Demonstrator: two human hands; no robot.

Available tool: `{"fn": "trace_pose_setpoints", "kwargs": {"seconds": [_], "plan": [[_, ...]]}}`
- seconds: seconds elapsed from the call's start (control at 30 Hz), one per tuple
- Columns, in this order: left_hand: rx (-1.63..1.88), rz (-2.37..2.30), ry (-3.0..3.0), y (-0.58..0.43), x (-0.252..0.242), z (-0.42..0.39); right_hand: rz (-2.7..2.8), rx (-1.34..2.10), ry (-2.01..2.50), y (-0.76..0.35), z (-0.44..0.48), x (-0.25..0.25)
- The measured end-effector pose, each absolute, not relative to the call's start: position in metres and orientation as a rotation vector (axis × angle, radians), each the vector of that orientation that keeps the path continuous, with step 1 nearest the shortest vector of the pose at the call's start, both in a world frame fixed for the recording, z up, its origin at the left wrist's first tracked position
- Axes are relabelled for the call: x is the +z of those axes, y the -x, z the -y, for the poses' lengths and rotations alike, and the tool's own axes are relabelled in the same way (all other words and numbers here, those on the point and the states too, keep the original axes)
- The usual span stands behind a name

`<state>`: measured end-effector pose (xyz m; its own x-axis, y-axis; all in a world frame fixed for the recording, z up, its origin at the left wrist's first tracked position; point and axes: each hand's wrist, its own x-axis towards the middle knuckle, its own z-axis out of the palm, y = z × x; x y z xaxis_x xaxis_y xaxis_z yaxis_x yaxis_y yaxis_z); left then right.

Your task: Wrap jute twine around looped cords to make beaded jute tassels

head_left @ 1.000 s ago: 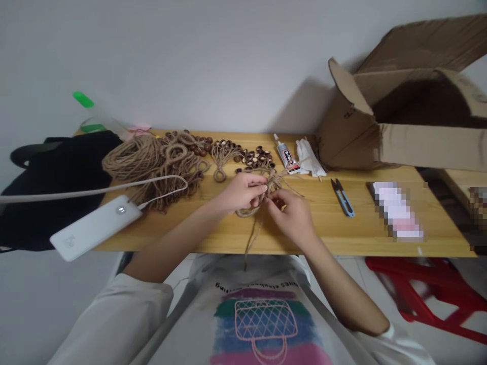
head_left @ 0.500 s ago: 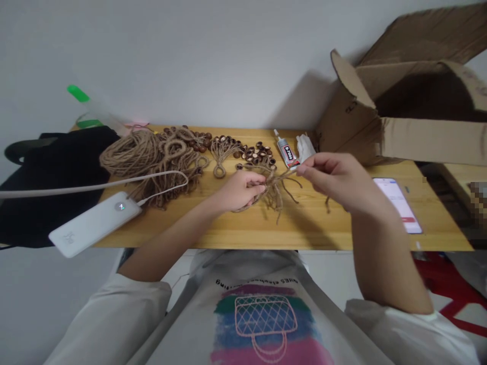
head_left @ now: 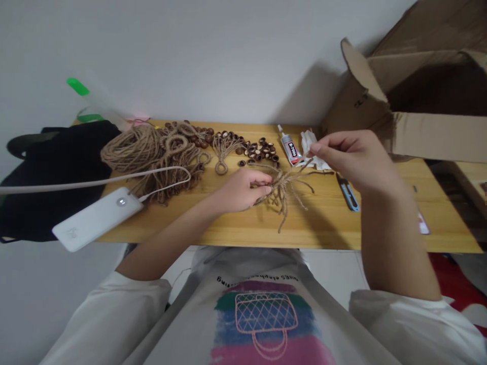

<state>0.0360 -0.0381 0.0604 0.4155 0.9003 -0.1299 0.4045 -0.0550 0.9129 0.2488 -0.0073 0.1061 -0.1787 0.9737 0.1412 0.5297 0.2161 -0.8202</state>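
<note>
My left hand (head_left: 245, 190) pinches a bundle of brown jute cord (head_left: 282, 190), whose loose ends fan out to the right and hang toward the table. Up and to the right, my right hand (head_left: 348, 154) holds a single strand of that cord between thumb and fingertips and draws it taut. Beneath the right hand lie a blue-handled cutter (head_left: 347, 194) and a white crumpled tissue (head_left: 310, 144). Just beyond the bundle are halved brown nut shells (head_left: 261, 149) and a B-7000 glue tube (head_left: 289, 148).
At the left lie a jute coil (head_left: 131, 149), a heap of corded pieces (head_left: 175, 172), a white power bank (head_left: 97, 219) with a cable, and black cloth (head_left: 57, 172). A looped cord bundle (head_left: 221, 154) rests mid-table. An open cardboard box (head_left: 426, 134) stands at the right, with a phone (head_left: 423, 223) partly hidden.
My right hand has moved up and to the right, pulling the strand further from the bundle. The blue cutter has come into view, and the phone is now mostly behind my right arm.
</note>
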Motion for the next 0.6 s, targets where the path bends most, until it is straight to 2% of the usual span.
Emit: {"fn": "trace_pose_setpoints", "kwargs": {"seconds": [0.33,0.6], "plan": [[0.685,-1.155,-1.730,-0.035,0.054,0.035,1.752,0.828,1.491,-0.255,0.007,0.103],[0.768,-1.256,-1.832,-0.032,0.049,0.033,1.849,0.824,1.531,-0.275,0.043,0.110]]}}
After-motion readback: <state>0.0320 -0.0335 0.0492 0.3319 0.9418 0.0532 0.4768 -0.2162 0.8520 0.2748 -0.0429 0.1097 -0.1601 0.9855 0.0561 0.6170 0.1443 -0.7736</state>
